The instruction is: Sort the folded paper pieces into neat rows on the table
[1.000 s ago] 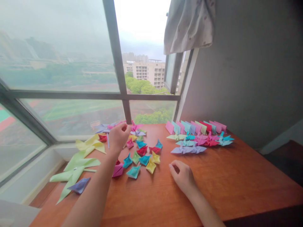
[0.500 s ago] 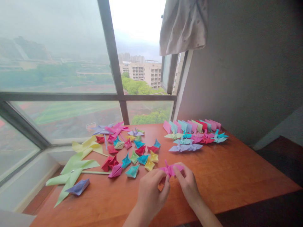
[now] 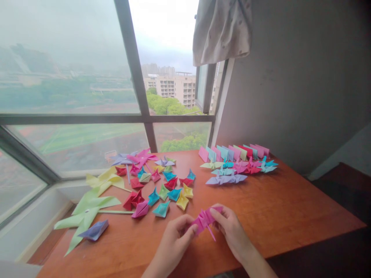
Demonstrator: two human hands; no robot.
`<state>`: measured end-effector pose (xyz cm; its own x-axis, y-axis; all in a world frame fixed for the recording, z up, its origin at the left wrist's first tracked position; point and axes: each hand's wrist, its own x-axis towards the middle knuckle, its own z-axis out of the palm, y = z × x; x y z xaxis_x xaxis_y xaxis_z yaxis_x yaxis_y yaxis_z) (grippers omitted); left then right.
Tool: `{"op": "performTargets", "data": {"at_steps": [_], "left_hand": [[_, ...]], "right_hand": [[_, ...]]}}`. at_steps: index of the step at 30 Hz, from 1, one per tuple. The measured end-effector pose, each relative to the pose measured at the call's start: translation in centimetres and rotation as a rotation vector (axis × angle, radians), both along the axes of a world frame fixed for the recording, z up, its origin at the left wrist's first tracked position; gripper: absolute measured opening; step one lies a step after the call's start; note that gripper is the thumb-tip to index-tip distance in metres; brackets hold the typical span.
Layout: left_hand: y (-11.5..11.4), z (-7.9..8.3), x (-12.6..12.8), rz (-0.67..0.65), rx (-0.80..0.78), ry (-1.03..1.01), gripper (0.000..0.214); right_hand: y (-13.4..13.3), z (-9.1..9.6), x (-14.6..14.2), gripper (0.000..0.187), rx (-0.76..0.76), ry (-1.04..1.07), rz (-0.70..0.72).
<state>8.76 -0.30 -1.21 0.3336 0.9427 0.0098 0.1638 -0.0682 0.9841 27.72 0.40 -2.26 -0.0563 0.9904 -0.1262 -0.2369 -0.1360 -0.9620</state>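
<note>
Both my hands hold a pink folded paper piece (image 3: 204, 220) just above the near part of the wooden table (image 3: 290, 216). My left hand (image 3: 174, 243) pinches its left end with thumb and fingers closed. My right hand (image 3: 232, 229) grips its right end from above. A thin pink point sticks down from the piece between the hands. Just beyond the hands lies a scatter of small coloured paper shapes (image 3: 162, 189).
Green and yellow paper pinwheels (image 3: 92, 200) and a purple paper boat (image 3: 94, 230) lie at the table's left. Rows of folded paper cranes and tents (image 3: 237, 162) sit at the far right by the grey wall. A large window runs behind the table.
My left hand came back from the far pile by the window with the pink piece. Both hands met at the near edge and now hold it, lower and turned compared with half a second ago.
</note>
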Motion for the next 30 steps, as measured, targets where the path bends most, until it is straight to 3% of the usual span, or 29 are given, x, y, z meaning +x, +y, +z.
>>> {"op": "performTargets", "data": {"at_steps": [5, 9, 12, 16, 19, 23, 30], "left_hand": [[-0.3, -0.1, -0.5, -0.012, -0.159, -0.198, 0.036], [-0.2, -0.1, -0.6, 0.052, -0.219, -0.228, 0.043], [-0.2, -0.5, -0.6, 0.132, -0.215, -0.241, 0.045], [-0.2, -0.9, -0.6, 0.262, -0.156, -0.249, 0.045], [-0.3, -0.6, -0.5, 0.313, -0.141, -0.242, 0.043], [-0.3, -0.1, -0.4, 0.27, -0.13, -0.222, 0.043], [-0.5, -0.4, -0.4, 0.183, -0.102, -0.157, 0.042]], "right_hand": [[-0.1, 0.4, 0.1, 0.032, -0.125, 0.263, 0.088], [0.5, 0.2, 0.6, 0.033, -0.169, 0.28, 0.011], [1.0, -0.1, 1.0, 0.035, -0.081, 0.097, -0.063], [0.7, 0.0, 0.8, 0.039, 0.142, -0.279, -0.22], [-0.3, 0.3, -0.1, 0.027, 0.348, -0.5, -0.136], [-1.2, 0.2, -1.5, 0.009, 0.562, -0.707, -0.016], [-1.0, -0.3, -1.7, 0.013, 0.653, -0.892, -0.066]]}}
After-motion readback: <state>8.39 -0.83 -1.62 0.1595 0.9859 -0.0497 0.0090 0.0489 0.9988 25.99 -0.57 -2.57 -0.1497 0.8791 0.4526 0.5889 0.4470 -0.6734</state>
